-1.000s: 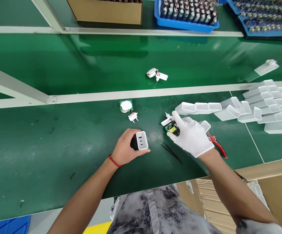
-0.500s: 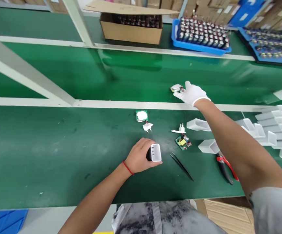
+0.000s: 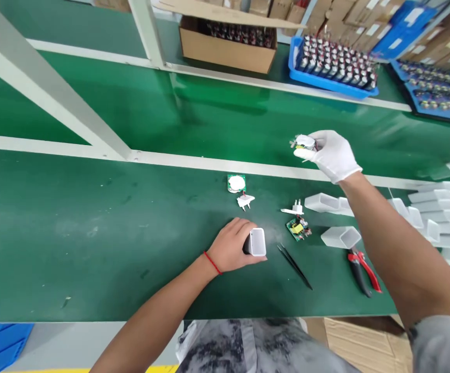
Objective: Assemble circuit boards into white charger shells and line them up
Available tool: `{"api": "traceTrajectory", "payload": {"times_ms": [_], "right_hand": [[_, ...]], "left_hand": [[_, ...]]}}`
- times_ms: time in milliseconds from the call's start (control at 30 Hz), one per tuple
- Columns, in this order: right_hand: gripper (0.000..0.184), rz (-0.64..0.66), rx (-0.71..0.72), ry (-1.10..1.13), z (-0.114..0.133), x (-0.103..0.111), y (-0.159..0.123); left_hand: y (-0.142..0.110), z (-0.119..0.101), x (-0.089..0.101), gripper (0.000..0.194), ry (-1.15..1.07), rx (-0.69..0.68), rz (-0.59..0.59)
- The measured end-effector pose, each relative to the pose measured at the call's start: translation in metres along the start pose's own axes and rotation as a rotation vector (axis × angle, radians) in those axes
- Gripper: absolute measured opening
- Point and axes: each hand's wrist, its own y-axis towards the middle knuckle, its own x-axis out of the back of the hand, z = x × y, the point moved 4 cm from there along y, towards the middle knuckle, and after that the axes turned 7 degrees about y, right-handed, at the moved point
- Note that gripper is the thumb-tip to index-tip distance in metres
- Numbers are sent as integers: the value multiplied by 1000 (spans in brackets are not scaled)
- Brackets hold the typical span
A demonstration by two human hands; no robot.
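Observation:
My bare left hand [image 3: 230,246] is closed around a white rectangular plastic housing [image 3: 257,242], its open end facing me. My right hand [image 3: 332,153], in a white glove, pinches a small circuit board [image 3: 305,142] with a white pad, raised over the back of the bench. Above my left hand lies a circuit board with a round white pad [image 3: 236,183], wired to a white plug piece [image 3: 245,201]. Right of the housing are a second plug piece [image 3: 297,207], a board with a yellow transformer [image 3: 297,228] and black tweezers [image 3: 295,267].
Red-and-black pliers [image 3: 365,272] lie beside an empty white housing [image 3: 340,237]. Several more housings [image 3: 443,212] are stacked at the right. On the raised shelf stand a cardboard box [image 3: 227,49] and a blue tray [image 3: 332,88] of parts. A slanting white frame post [image 3: 54,77] crosses the left.
My right hand has taken hold of the circuit board at the back and lifted it. My left hand keeps the housing, now turned slightly. The view has shifted a little.

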Motion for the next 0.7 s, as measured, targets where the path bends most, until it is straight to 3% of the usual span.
{"api": "traceTrajectory", "payload": {"times_ms": [100, 200, 333, 400, 467, 567, 700], "right_hand": [[47, 73, 67, 230, 14, 7, -56], [56, 54, 136, 525, 27, 11, -125], [68, 165, 96, 407, 25, -8, -192], [71, 187, 102, 374, 23, -20, -208], [58, 203, 150, 330, 26, -30, -213], [37, 205, 386, 102, 43, -35, -209], [32, 167, 625, -242, 67, -35, -202]], "left_hand": [[0, 0, 1, 63, -25, 4, 18], [-2, -3, 4, 66, -36, -27, 33], [-4, -3, 7, 61, -45, -81, 39], [-4, -2, 6, 59, -55, -84, 37], [-4, 0, 5, 60, -56, -67, 44], [-3, 1, 3, 62, -47, -41, 55], [-3, 2, 2, 64, -33, -35, 34]]}}
